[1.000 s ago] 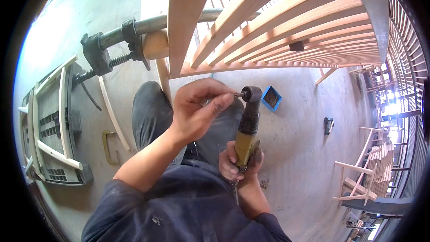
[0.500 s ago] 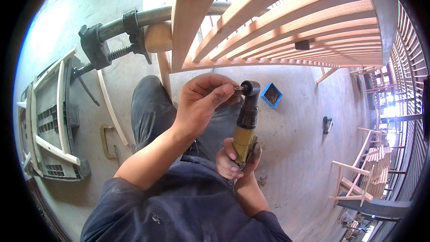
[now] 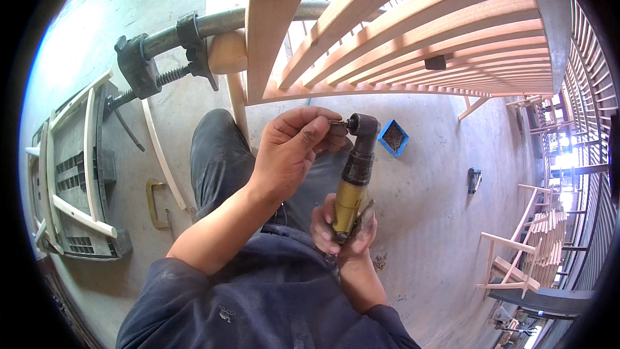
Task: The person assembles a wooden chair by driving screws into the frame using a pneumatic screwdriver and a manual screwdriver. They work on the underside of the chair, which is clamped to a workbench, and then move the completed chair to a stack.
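My right hand [image 3: 343, 227] is wrapped round the lower body of a yellow and black angle screwdriver [image 3: 352, 187], a power tool held upright with its right-angle head at the top. The head's short bit points left. At that bit my left hand [image 3: 290, 145] pinches a small screw [image 3: 336, 122] between thumb and forefinger, its end close against the bit; the fingers partly hide it. Just above my hands stands a slatted wooden frame [image 3: 387, 35], and a pipe clamp [image 3: 194, 29] grips its left end against a rounded wood piece [image 3: 228, 53].
A blue box [image 3: 394, 137] of small dark pieces lies on the floor right of the tool. Further right are another small tool [image 3: 475, 179] and wooden frames [image 3: 510, 265]. On the left are a black pallet [image 3: 71, 174] with wooden parts and a yellowish C-clamp [image 3: 155, 203].
The driver has shifted slightly, its head a little right and its lower body a little left. My left hand still pinches the screw at the bit.
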Demonstrator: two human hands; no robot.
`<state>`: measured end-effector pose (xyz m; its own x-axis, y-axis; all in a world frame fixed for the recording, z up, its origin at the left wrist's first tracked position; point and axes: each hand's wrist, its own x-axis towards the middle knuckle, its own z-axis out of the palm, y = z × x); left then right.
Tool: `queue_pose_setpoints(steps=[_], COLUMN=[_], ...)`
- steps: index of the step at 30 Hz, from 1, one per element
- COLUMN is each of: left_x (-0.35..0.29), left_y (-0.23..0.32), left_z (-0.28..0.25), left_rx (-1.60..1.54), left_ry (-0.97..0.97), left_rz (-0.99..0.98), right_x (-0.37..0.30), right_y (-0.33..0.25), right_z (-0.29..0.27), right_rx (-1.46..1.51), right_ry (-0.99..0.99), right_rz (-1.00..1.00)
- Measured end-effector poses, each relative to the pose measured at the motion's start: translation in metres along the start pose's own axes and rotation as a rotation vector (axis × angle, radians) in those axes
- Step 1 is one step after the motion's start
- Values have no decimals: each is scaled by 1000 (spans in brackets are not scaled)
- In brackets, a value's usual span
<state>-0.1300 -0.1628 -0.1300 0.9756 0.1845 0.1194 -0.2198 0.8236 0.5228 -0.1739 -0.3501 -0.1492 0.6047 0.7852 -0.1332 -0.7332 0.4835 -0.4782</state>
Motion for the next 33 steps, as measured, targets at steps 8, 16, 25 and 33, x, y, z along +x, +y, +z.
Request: queue_pose_setpoints(steps=[8,16,25,33], left_x=[-4,-3,-23,29], left_y=[-5,-2,47,178], left_z=[8,13,-4,40], left_rx=[-114,-81,766,1614], left_ry=[-32,36,236,41], left_rz=[-52,-76,645,802], right_x=[-11,-12,57,93], right_y=[4,4,11,14], right_z=[-6,-8,3,14], right_rx=[-213,-363,95,225], right_ry=[32,58,-162,-254], right_rz=[-141,-175,-62,13])
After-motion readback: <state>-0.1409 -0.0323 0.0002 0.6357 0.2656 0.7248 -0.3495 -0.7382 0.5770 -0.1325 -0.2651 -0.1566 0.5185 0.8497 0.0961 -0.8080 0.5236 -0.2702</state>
